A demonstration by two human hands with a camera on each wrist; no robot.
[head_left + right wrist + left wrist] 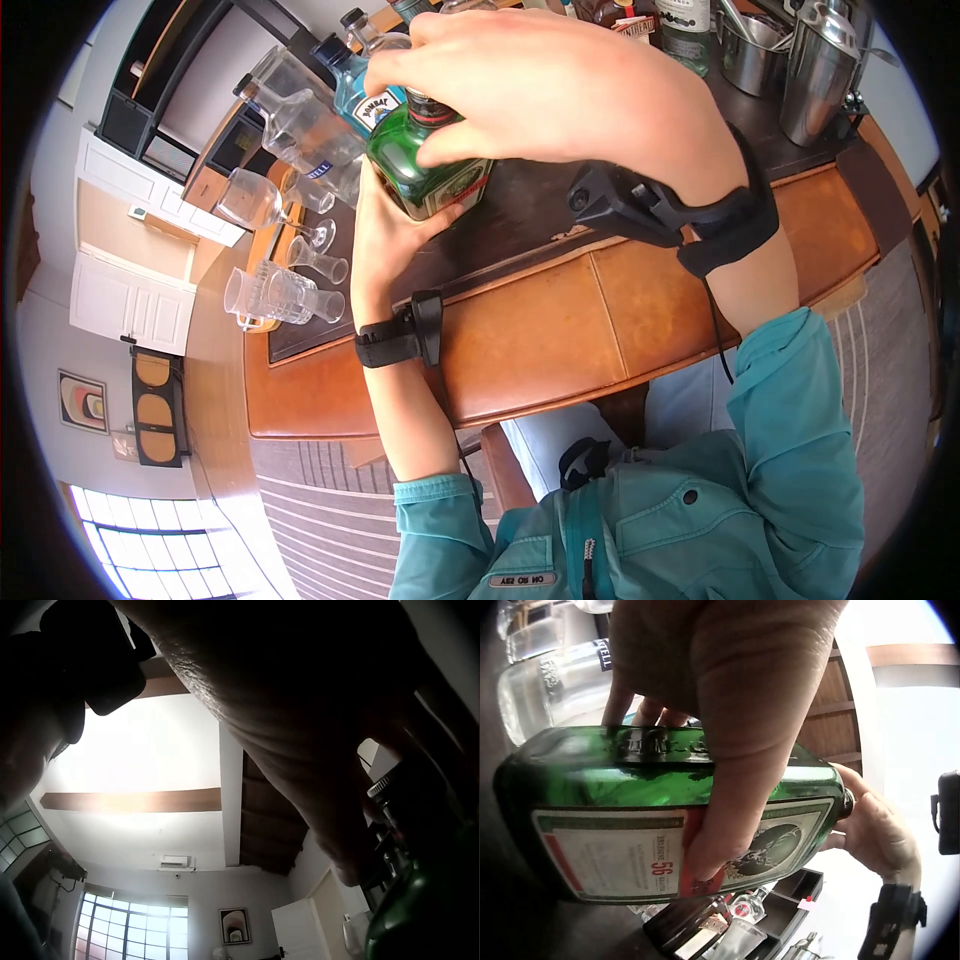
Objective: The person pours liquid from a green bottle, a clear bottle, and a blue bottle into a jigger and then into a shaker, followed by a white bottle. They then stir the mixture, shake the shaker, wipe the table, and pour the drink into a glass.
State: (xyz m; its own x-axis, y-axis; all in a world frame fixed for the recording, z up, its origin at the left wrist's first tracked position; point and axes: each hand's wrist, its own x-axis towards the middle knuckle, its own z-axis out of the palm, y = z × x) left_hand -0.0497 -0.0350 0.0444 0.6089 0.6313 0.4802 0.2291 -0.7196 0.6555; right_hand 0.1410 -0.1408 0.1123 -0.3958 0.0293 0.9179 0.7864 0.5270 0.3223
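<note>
A square green liqueur bottle (395, 165) with a pale label stands between both hands near the back left of the table. My left hand (385, 235) grips its lower body; in the left wrist view the thumb (727, 817) lies across the label, with fingers round the far side. Coming over from above, my right hand (570, 95) holds the bottle's top, its thumb at the green shoulder and its fingers bent over the neck. The left wrist view shows the right hand (881, 832) around the neck end. Much of the cap is hidden by that hand.
Close behind are a blue-tinted bottle (350, 75) and a clear bottle (295, 125). Left of them stand a wine glass (250, 195) and several small glasses. A metal shaker (820, 85) and an ice bucket (745, 60) stand at the right. The table has a leather edge (540, 330).
</note>
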